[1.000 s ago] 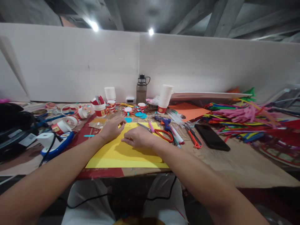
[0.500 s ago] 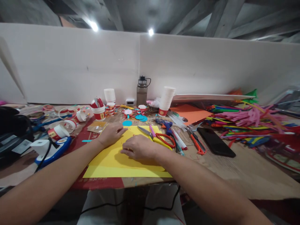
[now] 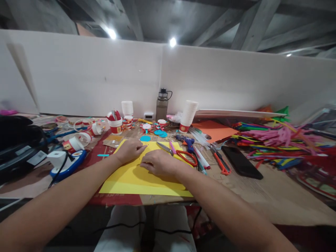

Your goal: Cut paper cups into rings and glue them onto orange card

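Observation:
Yellow paper sheets (image 3: 123, 187) lie stacked in front of me, the lower one a paler shade. My left hand (image 3: 130, 150) rests at their upper left with its fingers curled in. Lower and to the right, my right hand (image 3: 159, 162) is bent over the paper, fingers drawn together and pointing left. Anything pinched in either hand is hidden or too small to make out. Beside my right hand lie orange-handled scissors (image 3: 186, 158), blades partly on the paper, and a pink pen (image 3: 172, 147).
Blue paper discs (image 3: 145, 138), a blue glue gun (image 3: 189, 142) and a water bottle (image 3: 162, 105) stand or lie beyond the paper. Stacked paper cups (image 3: 189, 115), a black phone (image 3: 242, 162) and colourful pipe cleaners (image 3: 275, 134) are to the right. A blue-white power strip (image 3: 70, 166) lies left.
The view has shifted slightly, so the scene sits a little further right. Both hands keep nearly the same curled pose over the yellow paper.

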